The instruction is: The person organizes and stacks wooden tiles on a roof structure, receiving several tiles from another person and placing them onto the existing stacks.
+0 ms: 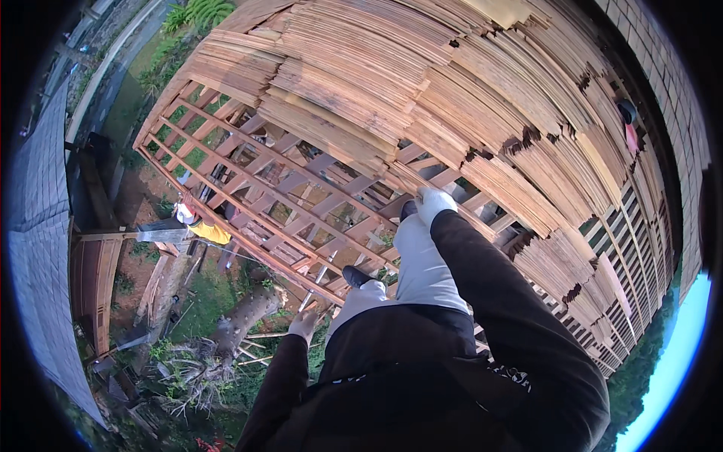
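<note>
Your right hand (437,203) and left hand (303,325): whether either grips anything cannot be told. Ahead, the roof frame (260,242) carries stacked wooden slats (354,83), long edges slanting upper left to lower right; their closest edge lies just ahead of your right hand, the nearer one. Gaps in the roof frame leave open room down to the ground (197,292).

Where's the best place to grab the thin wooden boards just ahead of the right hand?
Probably the end nearest the right hand, approached from the person's side: the boards lie closely layered, and that end borders the open wooden lattice, leaving fingers room.
</note>
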`<state>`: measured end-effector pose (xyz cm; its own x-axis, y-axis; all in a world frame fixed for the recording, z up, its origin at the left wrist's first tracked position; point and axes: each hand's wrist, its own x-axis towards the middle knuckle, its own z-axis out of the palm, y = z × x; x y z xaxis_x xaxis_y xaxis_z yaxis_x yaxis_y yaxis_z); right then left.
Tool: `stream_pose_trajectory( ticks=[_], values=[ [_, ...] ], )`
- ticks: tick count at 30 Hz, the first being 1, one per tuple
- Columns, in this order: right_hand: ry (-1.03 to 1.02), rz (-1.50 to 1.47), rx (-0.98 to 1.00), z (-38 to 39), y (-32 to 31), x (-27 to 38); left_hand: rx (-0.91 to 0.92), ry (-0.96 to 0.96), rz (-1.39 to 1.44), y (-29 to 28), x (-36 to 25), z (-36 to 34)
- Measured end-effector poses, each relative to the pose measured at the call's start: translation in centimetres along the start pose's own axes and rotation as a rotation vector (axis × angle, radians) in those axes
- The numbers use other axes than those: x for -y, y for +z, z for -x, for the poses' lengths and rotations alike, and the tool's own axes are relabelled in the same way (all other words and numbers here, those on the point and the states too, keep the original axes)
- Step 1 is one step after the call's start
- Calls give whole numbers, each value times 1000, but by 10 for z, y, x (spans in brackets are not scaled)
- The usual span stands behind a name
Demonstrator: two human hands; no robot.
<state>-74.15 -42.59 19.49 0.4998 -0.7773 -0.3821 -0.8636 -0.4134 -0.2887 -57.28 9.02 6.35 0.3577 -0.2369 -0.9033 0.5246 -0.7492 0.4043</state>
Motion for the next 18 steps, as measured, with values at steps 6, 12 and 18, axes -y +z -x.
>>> stream_pose_trajectory(
  ticks=[6,12,18],
  values=[
    [134,-63,-73,21,15,-49,-17,-123,-44,35,-105,50],
    [73,-641,-239,42,19,-18,196,165,-286,-85,-81,-28],
    [575,-629,188,172,95,-124,53,69,-177,-2,-202,28]
  ],
)
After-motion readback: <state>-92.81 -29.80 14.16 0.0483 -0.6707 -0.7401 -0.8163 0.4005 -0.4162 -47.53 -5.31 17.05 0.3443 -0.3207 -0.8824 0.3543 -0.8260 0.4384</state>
